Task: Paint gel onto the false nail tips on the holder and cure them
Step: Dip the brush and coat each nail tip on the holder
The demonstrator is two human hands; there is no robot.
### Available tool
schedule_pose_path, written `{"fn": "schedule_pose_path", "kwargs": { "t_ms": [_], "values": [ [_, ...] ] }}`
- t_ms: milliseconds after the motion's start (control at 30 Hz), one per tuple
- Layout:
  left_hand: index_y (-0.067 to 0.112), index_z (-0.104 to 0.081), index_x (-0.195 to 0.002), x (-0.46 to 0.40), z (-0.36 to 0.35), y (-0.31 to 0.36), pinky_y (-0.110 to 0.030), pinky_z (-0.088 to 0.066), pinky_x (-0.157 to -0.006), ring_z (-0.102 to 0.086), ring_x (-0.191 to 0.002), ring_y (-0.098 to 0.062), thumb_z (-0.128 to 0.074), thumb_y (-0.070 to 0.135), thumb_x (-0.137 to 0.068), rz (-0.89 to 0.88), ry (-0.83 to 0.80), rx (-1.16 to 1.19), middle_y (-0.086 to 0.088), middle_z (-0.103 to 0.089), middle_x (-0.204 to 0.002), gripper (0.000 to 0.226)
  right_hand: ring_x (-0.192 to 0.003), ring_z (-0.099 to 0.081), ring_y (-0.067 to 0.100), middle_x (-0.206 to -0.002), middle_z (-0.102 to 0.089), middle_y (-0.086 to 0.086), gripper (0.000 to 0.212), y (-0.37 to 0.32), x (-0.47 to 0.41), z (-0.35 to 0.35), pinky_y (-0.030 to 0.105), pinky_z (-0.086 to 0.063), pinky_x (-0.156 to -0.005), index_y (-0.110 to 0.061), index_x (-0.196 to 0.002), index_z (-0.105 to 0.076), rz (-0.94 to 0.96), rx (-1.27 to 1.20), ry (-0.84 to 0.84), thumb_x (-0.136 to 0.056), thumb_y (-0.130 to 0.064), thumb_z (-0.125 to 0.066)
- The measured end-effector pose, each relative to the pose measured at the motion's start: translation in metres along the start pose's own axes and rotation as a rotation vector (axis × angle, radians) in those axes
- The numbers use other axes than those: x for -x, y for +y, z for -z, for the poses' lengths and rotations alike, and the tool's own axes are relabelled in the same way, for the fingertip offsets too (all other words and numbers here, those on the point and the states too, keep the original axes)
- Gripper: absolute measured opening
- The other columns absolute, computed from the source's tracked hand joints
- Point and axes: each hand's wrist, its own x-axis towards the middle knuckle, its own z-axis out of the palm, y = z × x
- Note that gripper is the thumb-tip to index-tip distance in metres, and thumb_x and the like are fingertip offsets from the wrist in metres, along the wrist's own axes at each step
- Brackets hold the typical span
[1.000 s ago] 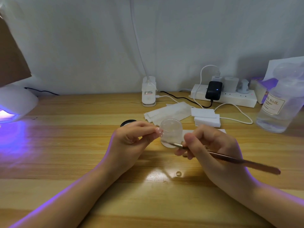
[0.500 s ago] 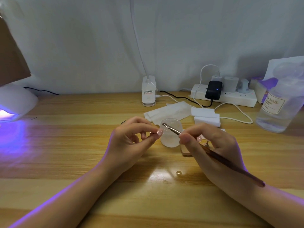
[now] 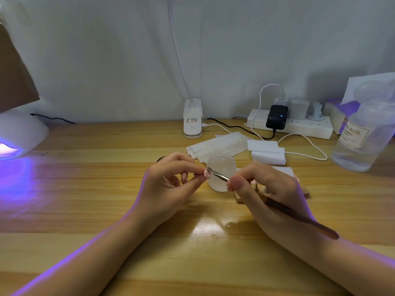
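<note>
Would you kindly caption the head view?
Left hand pinches a nail tip while right hand brushes gel on.

Violet lamp (image 3: 19, 135) glow left, tabletop glare

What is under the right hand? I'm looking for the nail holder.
Under the right hand a wooden holder shows at both ends, with a small metal stand on it. The hand, gripping the brush, covers its middle, so any tips there are hidden.

We found the wooden holder (image 3: 304, 192) mostly hidden behind the right hand (image 3: 271, 193), the curing lamp (image 3: 19, 133) cut by the left edge, and the bottle (image 3: 363, 135) label partly unreadable.
</note>
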Motion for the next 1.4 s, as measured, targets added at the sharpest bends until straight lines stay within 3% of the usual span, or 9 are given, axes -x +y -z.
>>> {"fn": "schedule_pose_path", "kwargs": {
  "t_ms": [100, 200, 367, 567, 667, 867, 1100, 1233, 1400],
  "values": [
    [0.023, -0.071, -0.078, -0.0004, -0.0004, -0.0023, -0.030, -0.037, -0.045, -0.044, -0.058, -0.005, -0.075, 0.009, -0.072, -0.002, -0.005, -0.010, 0.004, -0.058, -0.075, 0.016, -0.061, -0.056, 0.012, -0.063, -0.061, -0.002, 0.037, -0.0001, 0.0019, -0.0013, 0.026, -0.043, -0.061, -0.011, -0.070, -0.066, 0.076, 0.009, -0.011, -0.091, -0.034, -0.046],
    [0.029, -0.073, -0.075, -0.0005, -0.0003, -0.0038, -0.027, -0.036, -0.045, -0.044, -0.057, -0.005, -0.074, 0.014, -0.072, -0.012, 0.004, -0.009, 0.007, -0.058, -0.074, 0.015, -0.059, -0.056, 0.014, -0.062, -0.060, -0.001, 0.038, 0.0001, 0.0013, -0.0017, 0.032, -0.044, -0.058, -0.010, -0.070, -0.066, 0.083, 0.014, 0.022, -0.092, -0.033, -0.045],
    [0.032, -0.071, -0.074, -0.0003, 0.0001, -0.0046, -0.026, -0.036, -0.044, -0.044, -0.057, -0.004, -0.072, 0.017, -0.071, -0.028, 0.009, -0.008, 0.008, -0.059, -0.075, 0.015, -0.060, -0.055, 0.014, -0.065, -0.060, -0.003, 0.029, 0.0009, -0.0013, -0.0018, 0.033, -0.045, -0.056, -0.010, -0.074, -0.066, 0.042, 0.018, 0.009, -0.087, -0.030, -0.050],
    [0.030, -0.069, -0.076, -0.0007, -0.0011, -0.0030, -0.023, -0.036, -0.045, -0.044, -0.056, -0.005, -0.073, 0.025, -0.072, -0.035, 0.009, -0.009, 0.007, -0.058, -0.074, 0.007, -0.059, -0.056, 0.014, -0.059, -0.059, 0.000, 0.044, 0.0000, 0.0019, -0.0015, 0.032, -0.044, -0.059, -0.012, -0.068, -0.065, 0.078, -0.017, 0.021, -0.094, -0.037, -0.040],
    [0.030, -0.069, -0.076, -0.0006, -0.0006, -0.0017, -0.026, -0.036, -0.044, -0.044, -0.056, -0.007, -0.071, 0.022, -0.071, -0.040, 0.005, -0.011, 0.006, -0.058, -0.074, 0.010, -0.061, -0.058, 0.014, -0.064, -0.060, -0.002, 0.033, 0.0009, 0.0000, -0.0007, 0.037, -0.047, -0.055, -0.013, -0.073, -0.065, 0.013, -0.008, 0.024, -0.090, -0.034, -0.046],
    [0.026, -0.070, -0.076, -0.0003, -0.0006, -0.0003, -0.026, -0.036, -0.044, -0.044, -0.057, -0.005, -0.071, 0.024, -0.071, -0.020, 0.008, -0.029, 0.006, -0.058, -0.075, 0.005, -0.060, -0.055, 0.011, -0.060, -0.060, -0.004, 0.039, -0.0008, 0.0009, -0.0006, 0.030, -0.043, -0.060, -0.017, -0.068, -0.064, 0.061, -0.014, -0.003, -0.093, -0.037, -0.042],
    [0.019, -0.071, -0.075, -0.0004, -0.0002, 0.0020, -0.027, -0.036, -0.044, -0.044, -0.058, -0.005, -0.069, 0.025, -0.071, 0.004, 0.009, -0.022, 0.002, -0.059, -0.075, 0.007, -0.066, -0.057, 0.009, -0.069, -0.062, -0.008, 0.033, -0.0013, -0.0018, -0.0006, 0.021, -0.043, -0.060, -0.024, -0.078, -0.062, -0.039, -0.013, -0.004, -0.091, -0.044, -0.039],
    [0.021, -0.071, -0.073, -0.0012, -0.0011, 0.0031, -0.020, -0.033, -0.042, -0.044, -0.056, -0.004, -0.069, 0.024, -0.070, 0.016, 0.027, -0.014, 0.005, -0.059, -0.073, 0.005, -0.065, -0.057, 0.006, -0.066, -0.062, -0.008, 0.038, -0.0035, 0.0013, 0.0001, 0.025, -0.043, -0.064, -0.020, -0.072, -0.064, 0.027, -0.059, -0.043, -0.094, -0.040, -0.039],
    [0.022, -0.072, -0.075, -0.0011, 0.0002, 0.0033, -0.026, -0.033, -0.040, -0.044, -0.057, -0.005, -0.069, 0.029, -0.070, 0.024, 0.018, 0.015, 0.004, -0.062, -0.074, 0.009, -0.071, -0.058, 0.002, -0.070, -0.061, -0.017, 0.025, -0.0033, -0.0024, 0.0013, 0.010, -0.041, -0.063, -0.027, -0.075, -0.060, -0.134, -0.065, 0.011, -0.089, -0.038, -0.042]
  ]
}}
